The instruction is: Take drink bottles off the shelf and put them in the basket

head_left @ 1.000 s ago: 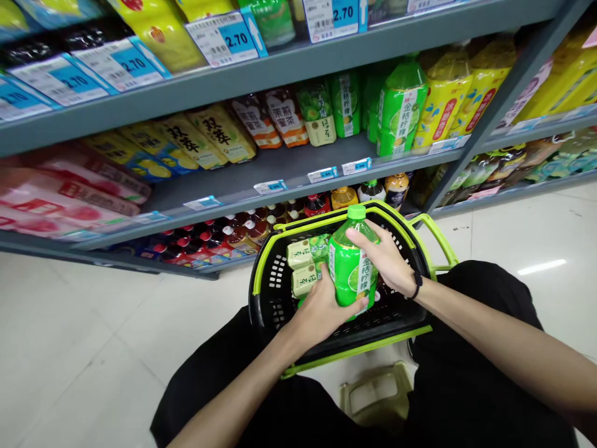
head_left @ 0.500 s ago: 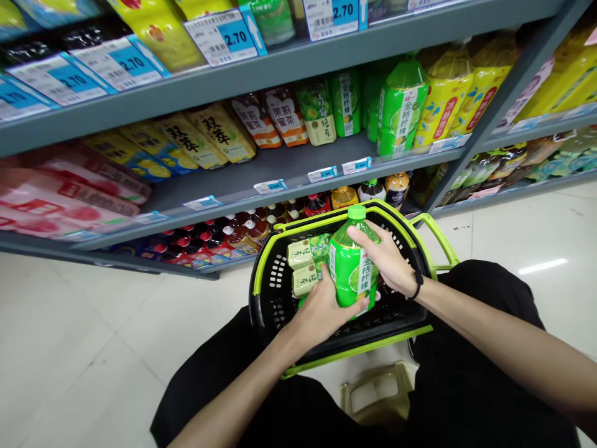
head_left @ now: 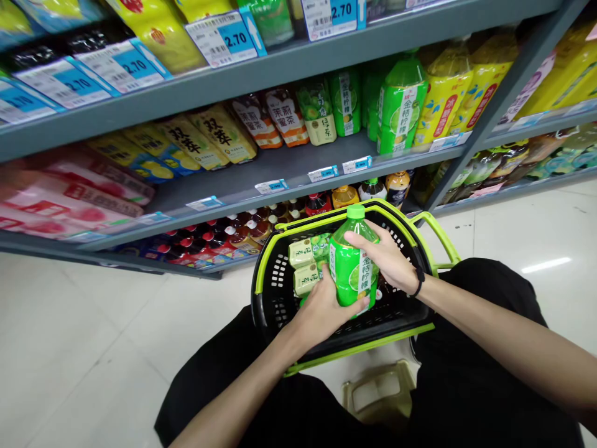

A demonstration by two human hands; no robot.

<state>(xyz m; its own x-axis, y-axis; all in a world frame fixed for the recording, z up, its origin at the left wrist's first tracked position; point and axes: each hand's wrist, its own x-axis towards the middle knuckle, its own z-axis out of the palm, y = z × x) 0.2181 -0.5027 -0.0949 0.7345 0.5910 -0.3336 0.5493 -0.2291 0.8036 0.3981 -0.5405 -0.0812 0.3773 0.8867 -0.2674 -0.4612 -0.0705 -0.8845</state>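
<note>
A large green bottle [head_left: 345, 267] with a green cap stands nearly upright over the black basket [head_left: 265, 317] with lime-green rims. My left hand [head_left: 326, 305] is wrapped round its lower part. Around its upper side, near the shoulder, my right hand [head_left: 389, 258] is closed, with a black band on the wrist. Two pale green cartons or bottles [head_left: 305, 278] lie in the basket to the left of the bottle. Part of the basket's contents is hidden behind my hands and the bottle.
Grey shelving [head_left: 280, 62] with rows of drinks runs across the top. Similar green bottles [head_left: 402, 106] stand on the middle shelf. A beige stool [head_left: 377, 395] is under the basket between my legs. At the far left, a blurred hand touches pink packs [head_left: 65, 199].
Almost nothing differs. Both hands keep the same hold on the green bottle, and the view has shifted very slightly.
</note>
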